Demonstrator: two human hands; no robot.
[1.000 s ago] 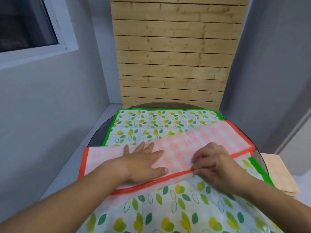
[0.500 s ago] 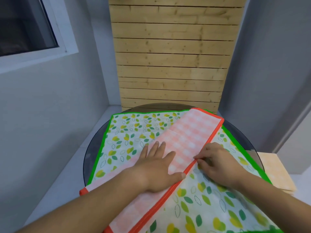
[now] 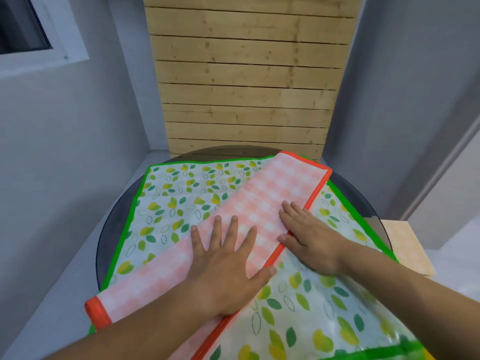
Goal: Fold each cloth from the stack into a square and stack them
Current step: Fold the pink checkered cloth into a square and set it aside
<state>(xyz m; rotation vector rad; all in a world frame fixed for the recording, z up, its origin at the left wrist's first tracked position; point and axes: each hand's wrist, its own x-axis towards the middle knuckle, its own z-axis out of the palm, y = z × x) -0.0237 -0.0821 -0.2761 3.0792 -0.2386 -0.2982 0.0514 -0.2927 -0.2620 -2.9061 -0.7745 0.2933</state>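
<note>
On the round dark glass table (image 3: 111, 229), a pink-and-white checked cloth (image 3: 270, 193) with an orange border is laid as a long folded strip. The strip runs diagonally, from the near left edge of the table to the far right, and its far end is seen close to the wooden slat panel (image 3: 246, 81). The orange border is visible along the right long edge, across the far short end and at the near left corner. A faint crease is seen across the strip near its middle. The strip rests on a larger leaf-print cloth (image 3: 176, 203) with a green border, which is spread flat and covers most of the tabletop; green and yellow leaves on a white ground are shown. The left hand (image 3: 228, 266) is pressed flat on the checked cloth, palm down, with the fingers spread and the thumb touching the orange edge. The right hand (image 3: 309, 240) is placed flat, just beside the left, with its fingers on the checked cloth and its palm across the orange edge onto the leaf-print cloth. Nothing is gripped by either hand; both are held open against the fabric. A pale orange checked cloth (image 3: 405, 245) is seen lying beyond the right rim of the table, on a lower surface.
</note>
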